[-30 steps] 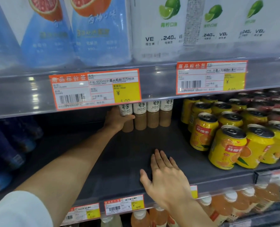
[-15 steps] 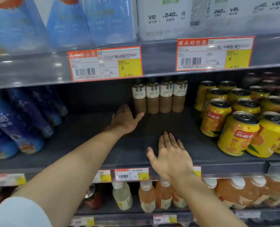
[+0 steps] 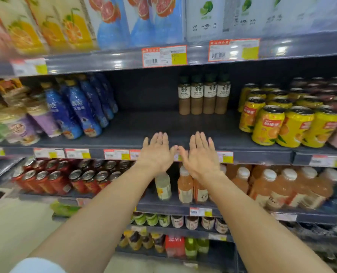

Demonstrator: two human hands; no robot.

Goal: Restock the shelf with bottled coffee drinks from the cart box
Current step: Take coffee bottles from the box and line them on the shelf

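Our left hand point(image 3: 157, 154) and right hand point(image 3: 201, 157) are stretched out side by side, backs up, fingers straight and loose, grasping nothing. The thumbs almost meet between them. Both hands hang at the front edge of the dark shelf point(image 3: 148, 133), their fingertips over its lip; we cannot tell whether they touch the board.

Just under our hands, price tags point(image 3: 116, 154) run along the shelf's front rail. Below our wrists, on the next level down, stand peach-coloured bottles with white caps point(image 3: 185, 187), and well to the left of our left forearm sit rows of red cans point(image 3: 45, 180).

Beyond our fingertips the shelf board lies bare up to the back. There, ahead and slightly right of our right hand, four bottled coffee drinks point(image 3: 204, 94) stand upright in a tight row, touching one another, white labels facing us, dark caps on top. They are well apart from both hands.

To the right of our right hand, yellow orange-drink cans point(image 3: 268, 125) crowd the same shelf, close beside the coffee row at the back. To the left of our left hand, blue bottles point(image 3: 79, 111) lean in a cluster, with purple-labelled cups point(image 3: 21, 131) further left.

Above and beyond everything, the upper shelf carries orange-edged price labels point(image 3: 164, 55) and boxed drinks point(image 3: 144, 18) printed with grapefruit and lime.
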